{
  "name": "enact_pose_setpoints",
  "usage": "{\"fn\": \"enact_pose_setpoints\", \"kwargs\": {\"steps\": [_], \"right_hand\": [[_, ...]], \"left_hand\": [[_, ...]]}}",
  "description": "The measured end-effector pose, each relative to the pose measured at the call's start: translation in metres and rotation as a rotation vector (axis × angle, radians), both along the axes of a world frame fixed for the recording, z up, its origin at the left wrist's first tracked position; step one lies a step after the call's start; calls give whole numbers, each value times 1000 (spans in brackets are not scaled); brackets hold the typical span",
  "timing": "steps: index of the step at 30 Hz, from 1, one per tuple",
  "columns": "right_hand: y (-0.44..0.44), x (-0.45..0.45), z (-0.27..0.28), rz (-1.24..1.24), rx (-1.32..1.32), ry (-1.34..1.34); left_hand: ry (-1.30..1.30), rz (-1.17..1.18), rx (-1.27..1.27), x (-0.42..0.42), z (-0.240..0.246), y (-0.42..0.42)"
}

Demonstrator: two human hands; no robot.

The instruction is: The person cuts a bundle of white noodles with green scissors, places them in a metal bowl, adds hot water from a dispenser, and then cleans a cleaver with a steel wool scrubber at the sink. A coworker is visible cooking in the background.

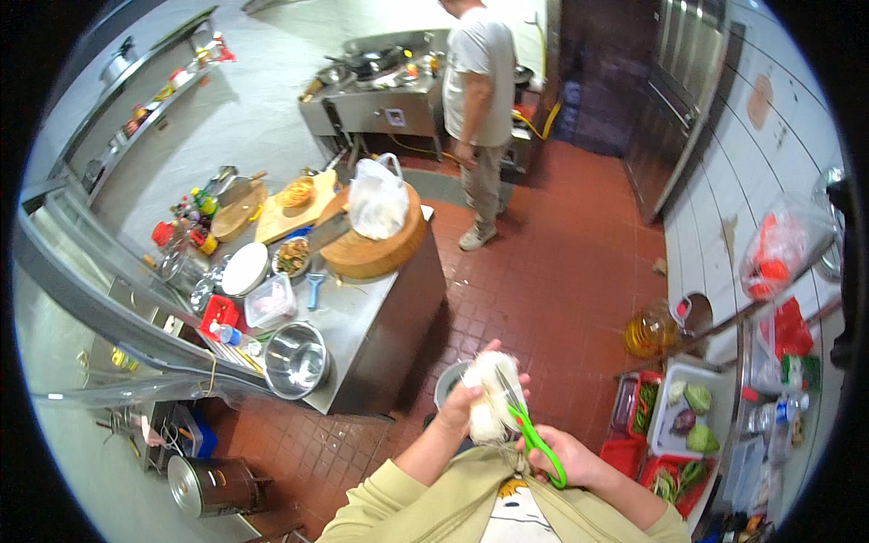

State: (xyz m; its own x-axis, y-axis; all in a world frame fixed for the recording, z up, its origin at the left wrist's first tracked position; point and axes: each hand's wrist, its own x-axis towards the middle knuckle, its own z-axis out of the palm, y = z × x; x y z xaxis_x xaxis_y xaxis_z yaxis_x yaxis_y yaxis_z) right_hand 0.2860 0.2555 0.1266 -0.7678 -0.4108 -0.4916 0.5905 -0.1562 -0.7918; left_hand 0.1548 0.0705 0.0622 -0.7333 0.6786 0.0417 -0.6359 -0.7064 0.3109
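Observation:
My left hand (463, 400) holds a bundle of thin white strands (490, 414), like dry rice vermicelli, close to my body. My right hand (553, 455) grips green-handled scissors (536, 442). Their metal blades lie against the bundle, pointing up and left. Whether the blades cut into the strands cannot be told. Below and partly behind the bundle, a grey round bin or bucket (448, 382) stands on the floor. On the counter to the left are a steel pot (296, 360), a blue peeler (314, 290) and a round wooden chopping block (380, 254) bearing a white plastic bag (379, 203) and a cleaver (329, 231).
A person (478, 88) stands by the stove (380, 112) at the back. At the right are a white crate (662, 427) of vegetables, red baskets (621, 456) and an oil jug (650, 330). A lidded metal pot (220, 487) stands at the lower left.

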Motion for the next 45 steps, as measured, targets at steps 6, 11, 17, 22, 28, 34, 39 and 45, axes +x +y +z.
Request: {"fn": "enact_pose_setpoints", "kwargs": {"steps": [6,11,17,22,28,34,39,45], "right_hand": [[2,-7,-5,82,77,122],[1,-14,-7,139,45,133],[-7,-16,-5,116,41,145],[-15,-18,-7,127,69,118],[-16,-17,-11,89,59,62],[-11,-14,-10,96,24,141],[-2,-16,-5,146,-7,26],[6,-18,-4,104,-72,44]], "left_hand": [[76,14,-112,-2,-1,-10],[7,66,-80,-5,-11,-23],[33,51,-82,-4,-15,-25],[2,68,-42,-3,-10,-28],[-14,47,-107,0,-6,-24],[32,60,-151,2,-7,-16],[-48,86,-133,-3,-11,-12],[-60,97,-112,-4,-13,-5]]}}
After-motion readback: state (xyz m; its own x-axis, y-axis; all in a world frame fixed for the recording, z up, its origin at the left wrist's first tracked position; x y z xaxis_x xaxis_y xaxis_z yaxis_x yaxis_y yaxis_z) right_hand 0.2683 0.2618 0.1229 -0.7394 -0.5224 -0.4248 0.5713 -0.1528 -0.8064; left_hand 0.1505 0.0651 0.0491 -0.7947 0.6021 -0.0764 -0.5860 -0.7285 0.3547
